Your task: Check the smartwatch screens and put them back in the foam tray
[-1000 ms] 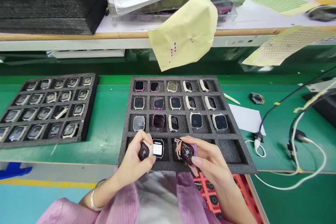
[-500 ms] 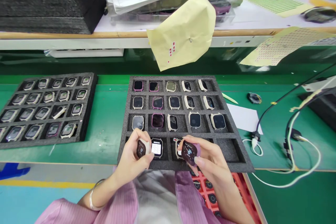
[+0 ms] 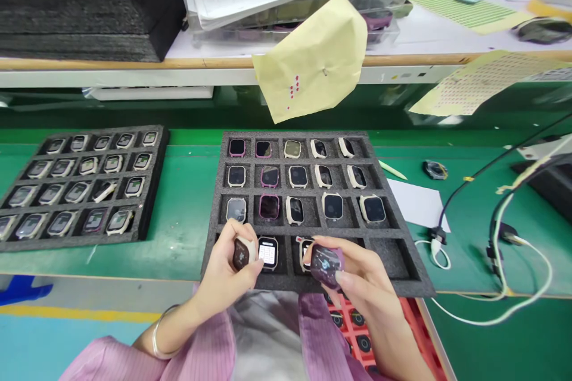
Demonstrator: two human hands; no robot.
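My left hand [image 3: 226, 277] is closed on a cream-cased smartwatch body [image 3: 242, 253] with a dark screen, held over the front left of the black foam tray [image 3: 393, 223]. My right hand [image 3: 357, 277] grips a purple-cased smartwatch body [image 3: 326, 265] over the tray's front row. Between the two hands a watch with a lit white screen [image 3: 268, 253] lies in its pocket. Another watch [image 3: 305, 249] sits partly hidden behind my right fingers. The tray's three back rows hold several watch bodies.
A second foam tray [image 3: 152, 187] full of watches lies to the left on the green belt. A yellow paper [image 3: 313, 59] hangs from the shelf above. White and black cables [image 3: 504, 238] lie at the right. A red tray [image 3: 357, 333] sits below my right hand.
Both hands stay over the front row. The purple watch in my right hand has tilted and shifted slightly right and down; the left watch has barely moved.
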